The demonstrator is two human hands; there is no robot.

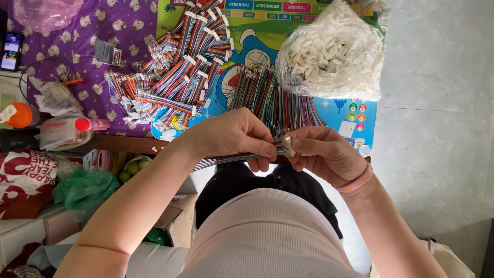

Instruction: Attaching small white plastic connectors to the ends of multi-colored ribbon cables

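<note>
Over the table edge, left hand point(234, 135) pinches a rainbow ribbon cable point(226, 159) while right hand point(321, 152) fingers grip its white connector point(286, 146), apparently mid-seating; pressing home squarely seems called for.

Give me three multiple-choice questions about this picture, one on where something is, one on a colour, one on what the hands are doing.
1. Where is the clear bag of white connectors?
A. On the table, upper right
B. On the floor
C. In the person's lap

2. What colour is the wristband?
A. Green
B. Pink
C. Black

3. What is the left hand doing?
A. Resting flat and empty
B. Holding a phone
C. Gripping a rainbow ribbon cable

Answers: 1 A, the bag sits on the table beside the loose cables. 2 B, the band is pink. 3 C, its fingers close on the cable while the right hand pinches the white connector at its end.
</note>
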